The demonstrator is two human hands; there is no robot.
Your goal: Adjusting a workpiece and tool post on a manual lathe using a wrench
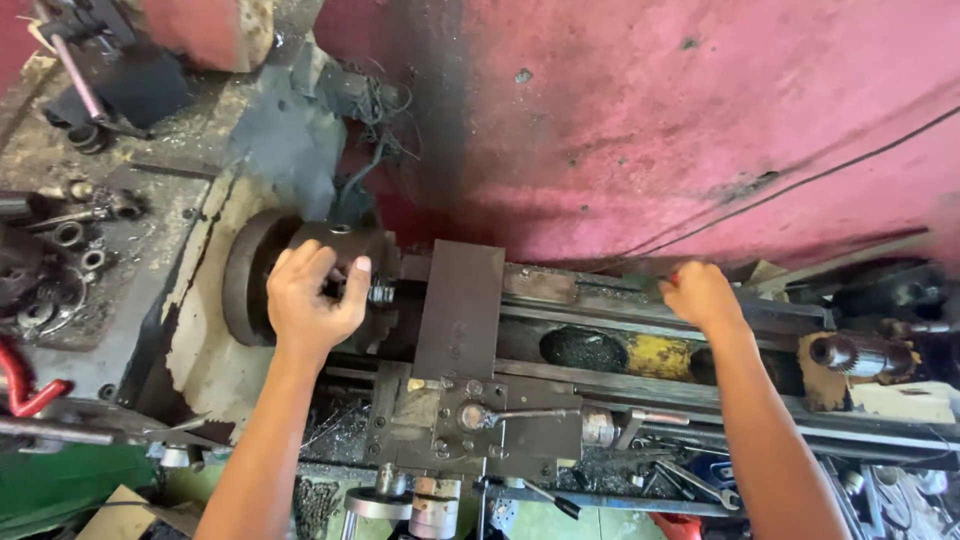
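A red wall fills the top from 11 to 3 o'clock. Under it a dirty lathe crosses the middle. At 9 o'clock is the dark chuck; the left hand wraps its fingers around it. At 3 o'clock the right hand rests on the bed, fingers curled; what they hold I cannot tell.

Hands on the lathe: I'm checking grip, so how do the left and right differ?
The left hand wraps around the dark chuck, fingers curled; the right hand rests closed, knuckles up, on the lathe bed's far rail. Both touch the machine.
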